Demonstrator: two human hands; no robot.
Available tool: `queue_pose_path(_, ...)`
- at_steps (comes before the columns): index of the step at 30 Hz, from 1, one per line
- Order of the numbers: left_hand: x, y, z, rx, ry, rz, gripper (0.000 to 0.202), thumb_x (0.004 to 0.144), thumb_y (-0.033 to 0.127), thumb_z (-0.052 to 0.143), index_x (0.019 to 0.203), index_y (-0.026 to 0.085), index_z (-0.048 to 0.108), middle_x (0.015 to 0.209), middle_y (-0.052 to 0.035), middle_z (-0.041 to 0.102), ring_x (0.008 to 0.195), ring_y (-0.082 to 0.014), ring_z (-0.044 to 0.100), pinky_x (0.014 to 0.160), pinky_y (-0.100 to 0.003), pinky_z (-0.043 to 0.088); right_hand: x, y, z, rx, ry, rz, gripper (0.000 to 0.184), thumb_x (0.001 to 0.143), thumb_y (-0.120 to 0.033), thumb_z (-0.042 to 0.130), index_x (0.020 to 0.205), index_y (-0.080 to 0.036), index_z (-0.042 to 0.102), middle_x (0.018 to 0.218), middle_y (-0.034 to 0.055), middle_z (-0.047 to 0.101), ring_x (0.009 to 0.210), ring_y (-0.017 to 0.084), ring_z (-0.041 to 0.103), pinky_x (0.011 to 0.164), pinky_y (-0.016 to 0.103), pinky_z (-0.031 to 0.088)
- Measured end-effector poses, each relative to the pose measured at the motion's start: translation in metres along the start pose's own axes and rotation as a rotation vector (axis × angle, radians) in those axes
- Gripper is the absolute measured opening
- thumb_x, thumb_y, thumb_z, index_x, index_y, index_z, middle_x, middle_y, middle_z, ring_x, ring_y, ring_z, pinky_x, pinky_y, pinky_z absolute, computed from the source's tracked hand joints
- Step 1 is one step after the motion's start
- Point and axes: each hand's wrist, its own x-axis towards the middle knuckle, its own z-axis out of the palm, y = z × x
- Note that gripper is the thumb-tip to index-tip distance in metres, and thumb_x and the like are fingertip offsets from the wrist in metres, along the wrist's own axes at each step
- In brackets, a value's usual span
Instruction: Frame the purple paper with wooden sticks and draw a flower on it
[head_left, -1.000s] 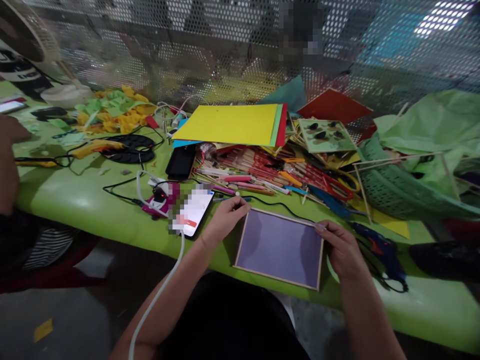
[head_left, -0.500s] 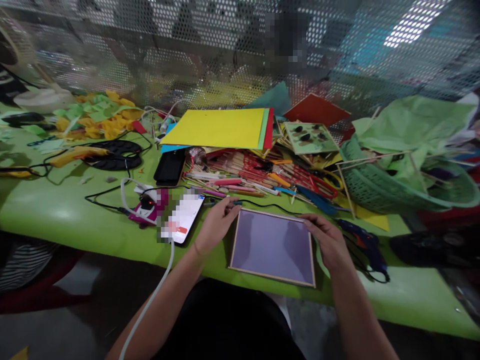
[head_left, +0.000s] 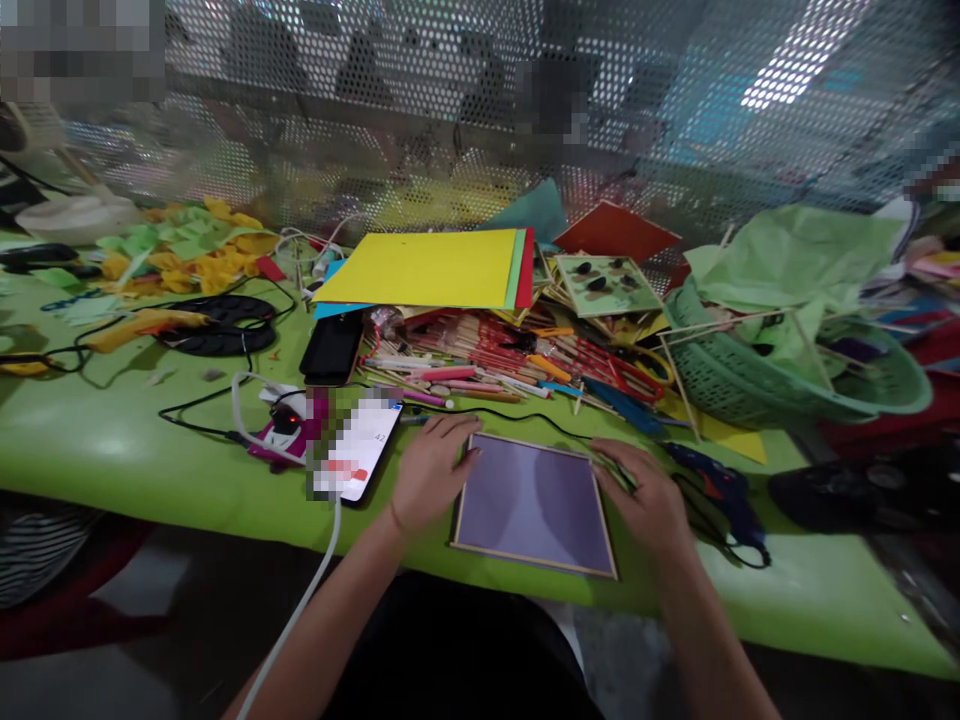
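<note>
A purple panel (head_left: 532, 505) edged with thin wooden strips lies flat at the front of the green table, between my hands. My left hand (head_left: 433, 475) rests beside its upper left corner, fingers stretched forward and thumb at the edge. On the other side, my right hand (head_left: 646, 495) is open, its fingers spread along the upper right edge and thumb close to the frame. Whether the fingertips press on the strips is hard to tell. A dark blue glue gun (head_left: 716, 490) lies just right of my right hand. Left of my left hand is a lit phone (head_left: 364, 450) with a white cable.
Behind the panel lie pencils and sticks (head_left: 465, 350), coloured sheets (head_left: 427, 268) and yellow-handled scissors (head_left: 651, 366). A green basket (head_left: 795, 375) stands at right. A purple power strip (head_left: 289, 440), black phone (head_left: 334, 348) and cords lie left. Perforated metal (head_left: 420, 130) rises behind.
Both hands have shifted from holding the panel's upper corners to lying along its sides, with fingers more stretched out. The view has tilted slightly; the panel still lies on the table.
</note>
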Motion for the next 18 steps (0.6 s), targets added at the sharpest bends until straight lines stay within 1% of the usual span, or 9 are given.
queue_pose_path(2, -0.006, 0.003, 0.002, 0.088, -0.046, 0.052, 0.042, 0.096, 0.026, 0.058, 0.138, 0.023, 0.059, 0.145, -0.0073, 0.061, 0.135, -0.0262, 0.053, 0.114, -0.047, 0.041, -0.004, -0.004, 0.0, -0.106, -0.064, -0.121, 0.033, 0.097, -0.037, 0.058, 0.126, -0.027, 0.068, 0.125, 0.0093, 0.073, 0.117, 0.03, 0.065, 0.102, 0.05, 0.048)
queue_pose_path(4, -0.011, 0.005, 0.006, 0.163, -0.115, 0.091, 0.05, 0.098, 0.033, 0.057, 0.146, 0.021, 0.052, 0.154, -0.0082, 0.053, 0.144, -0.0276, 0.045, 0.118, -0.05, 0.036, -0.008, -0.008, 0.001, -0.19, -0.131, -0.189, 0.038, 0.099, -0.036, 0.054, 0.135, -0.028, 0.064, 0.133, 0.0088, 0.07, 0.121, 0.031, 0.063, 0.103, 0.051, 0.046)
queue_pose_path(6, -0.015, 0.006, 0.01, 0.216, -0.184, 0.107, 0.054, 0.099, 0.038, 0.055, 0.15, 0.02, 0.047, 0.158, -0.0087, 0.047, 0.148, -0.028, 0.04, 0.121, -0.052, 0.031, -0.011, -0.011, 0.005, -0.267, -0.172, -0.218, 0.041, 0.1, -0.036, 0.053, 0.14, -0.028, 0.06, 0.138, 0.0082, 0.068, 0.123, 0.031, 0.062, 0.103, 0.051, 0.046)
queue_pose_path(8, -0.017, 0.006, 0.013, 0.251, -0.226, 0.102, 0.055, 0.101, 0.039, 0.051, 0.152, 0.021, 0.045, 0.16, -0.009, 0.044, 0.148, -0.0275, 0.04, 0.122, -0.052, 0.028, -0.012, -0.011, 0.008, -0.319, -0.191, -0.226, 0.042, 0.1, -0.037, 0.052, 0.141, -0.028, 0.059, 0.137, 0.0077, 0.068, 0.123, 0.031, 0.062, 0.102, 0.05, 0.046)
queue_pose_path(13, -0.018, 0.006, 0.016, 0.27, -0.243, 0.1, 0.052, 0.102, 0.038, 0.048, 0.152, 0.023, 0.045, 0.158, -0.0098, 0.047, 0.146, -0.0259, 0.043, 0.124, -0.052, 0.026, -0.013, -0.01, 0.011, -0.371, -0.208, -0.222, 0.044, 0.099, -0.037, 0.053, 0.141, -0.028, 0.059, 0.137, 0.0071, 0.068, 0.122, 0.031, 0.063, 0.102, 0.049, 0.046)
queue_pose_path(15, -0.017, 0.006, 0.014, 0.268, -0.23, 0.098, 0.05, 0.102, 0.037, 0.048, 0.15, 0.023, 0.047, 0.157, -0.0095, 0.048, 0.146, -0.026, 0.045, 0.123, -0.051, 0.028, -0.013, -0.01, 0.01, -0.364, -0.208, -0.22, 0.044, 0.099, -0.036, 0.053, 0.141, -0.028, 0.059, 0.137, 0.0073, 0.068, 0.122, 0.031, 0.063, 0.101, 0.049, 0.047)
queue_pose_path(18, -0.015, 0.006, 0.011, 0.269, -0.191, 0.092, 0.048, 0.102, 0.034, 0.047, 0.148, 0.023, 0.05, 0.158, -0.0082, 0.046, 0.147, -0.0256, 0.043, 0.122, -0.049, 0.031, -0.013, -0.011, 0.009, -0.338, -0.171, -0.222, 0.044, 0.099, -0.035, 0.053, 0.141, -0.026, 0.059, 0.138, 0.0087, 0.067, 0.121, 0.031, 0.062, 0.1, 0.049, 0.047)
